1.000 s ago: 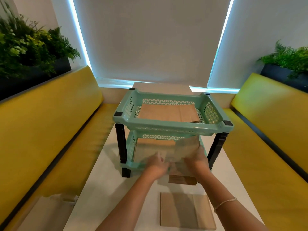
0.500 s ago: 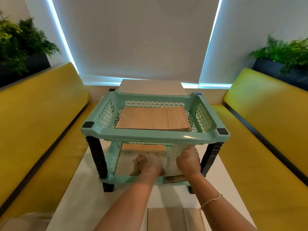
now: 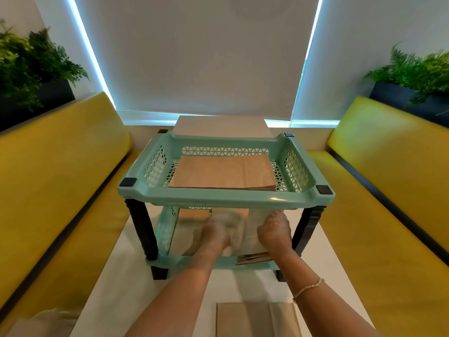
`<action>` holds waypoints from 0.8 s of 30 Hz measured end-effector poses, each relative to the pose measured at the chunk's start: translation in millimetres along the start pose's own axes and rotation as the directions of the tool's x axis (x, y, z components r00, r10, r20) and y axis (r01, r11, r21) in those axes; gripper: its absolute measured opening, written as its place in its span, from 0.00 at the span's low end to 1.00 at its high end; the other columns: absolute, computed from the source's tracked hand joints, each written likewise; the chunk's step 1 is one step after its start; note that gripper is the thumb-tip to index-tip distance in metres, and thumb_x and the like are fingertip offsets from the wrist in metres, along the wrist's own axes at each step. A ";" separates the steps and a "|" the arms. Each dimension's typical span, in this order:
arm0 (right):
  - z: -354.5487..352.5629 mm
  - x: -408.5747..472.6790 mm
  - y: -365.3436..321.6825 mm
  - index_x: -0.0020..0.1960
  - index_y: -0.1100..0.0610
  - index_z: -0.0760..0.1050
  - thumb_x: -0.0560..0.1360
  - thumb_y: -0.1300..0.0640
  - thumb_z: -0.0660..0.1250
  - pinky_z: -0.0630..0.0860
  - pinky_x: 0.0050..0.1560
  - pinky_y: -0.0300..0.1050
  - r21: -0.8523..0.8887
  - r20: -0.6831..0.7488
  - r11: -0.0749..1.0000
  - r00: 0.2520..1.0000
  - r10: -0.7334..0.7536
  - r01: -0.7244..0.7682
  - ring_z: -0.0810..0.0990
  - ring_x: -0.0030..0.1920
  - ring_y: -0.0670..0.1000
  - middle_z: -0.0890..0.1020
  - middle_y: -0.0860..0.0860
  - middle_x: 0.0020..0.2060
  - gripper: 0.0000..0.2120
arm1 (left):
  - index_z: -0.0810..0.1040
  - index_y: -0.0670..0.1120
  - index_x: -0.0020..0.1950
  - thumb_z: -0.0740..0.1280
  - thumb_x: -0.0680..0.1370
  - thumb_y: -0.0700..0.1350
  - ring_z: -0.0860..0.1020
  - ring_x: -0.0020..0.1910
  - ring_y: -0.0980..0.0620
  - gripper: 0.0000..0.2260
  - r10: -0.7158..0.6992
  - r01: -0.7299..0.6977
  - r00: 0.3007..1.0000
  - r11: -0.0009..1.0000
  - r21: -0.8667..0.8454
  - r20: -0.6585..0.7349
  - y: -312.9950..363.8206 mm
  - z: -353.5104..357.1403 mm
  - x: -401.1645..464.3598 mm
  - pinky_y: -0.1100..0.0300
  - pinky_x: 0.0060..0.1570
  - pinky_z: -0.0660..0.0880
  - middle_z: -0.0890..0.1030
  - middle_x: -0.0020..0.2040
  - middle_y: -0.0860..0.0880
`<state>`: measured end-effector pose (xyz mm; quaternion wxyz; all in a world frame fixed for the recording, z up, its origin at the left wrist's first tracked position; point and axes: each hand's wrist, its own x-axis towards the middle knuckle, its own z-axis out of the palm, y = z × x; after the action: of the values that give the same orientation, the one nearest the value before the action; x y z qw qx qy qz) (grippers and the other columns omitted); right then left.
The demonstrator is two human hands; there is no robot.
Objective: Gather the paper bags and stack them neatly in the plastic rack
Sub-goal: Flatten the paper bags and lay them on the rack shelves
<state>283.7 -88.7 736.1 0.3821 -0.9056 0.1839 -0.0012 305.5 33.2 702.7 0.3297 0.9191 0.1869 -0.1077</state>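
Down at the lower tier of the mint-green plastic rack (image 3: 226, 199), both hands are reaching in under the upper tray! The left hand (image 3: 215, 235) is smeared with motion blur, so whether its grip is wide, narrow or holding paper, I cannot tell. The right hand (image 3: 274, 233) sits on top of the bags in the lower tier (image 3: 254, 259), knuckles up, fingers bent down onto the paper; it looks like a pressing or pinching hold, though the fingertips are hidden.

That lower pile pokes out over the front rail at about 5 o'clock from the right hand, directly under its wrist, so it is not fully seated yet. My read: the step is sliding this pile home. To do it well, keep the bags flat, push evenly with both hands toward 12 o'clock so the pile does not skew, and stay low enough to clear the upper tray's front lip. Square the edges against the back wall before letting go.

Up top, a tidy stack of paper bags (image 3: 222, 172) already lies flat in the upper tray. Back at 6 o'clock, near the forearms, one more bag (image 3: 255, 319) waits on the white table (image 3: 121, 276), well apart from both hands.
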 end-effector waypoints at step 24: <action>-1.6 -25.7 10.2 0.74 0.53 0.58 0.76 0.59 0.66 0.76 0.58 0.59 0.601 0.231 0.772 0.970 0.077 -0.205 0.77 0.57 0.58 0.75 0.58 0.60 0.30 | 0.75 0.47 0.62 0.75 0.69 0.44 0.80 0.51 0.49 0.22 0.054 0.098 0.975 0.770 -0.631 0.218 -41.3 -34.7 -30.3 0.49 0.57 0.76 0.82 0.53 0.49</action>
<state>256.1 -87.7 733.6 0.6737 -0.7085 0.2029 0.0550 263.6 76.8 715.4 0.6394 0.7323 0.1848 -0.1442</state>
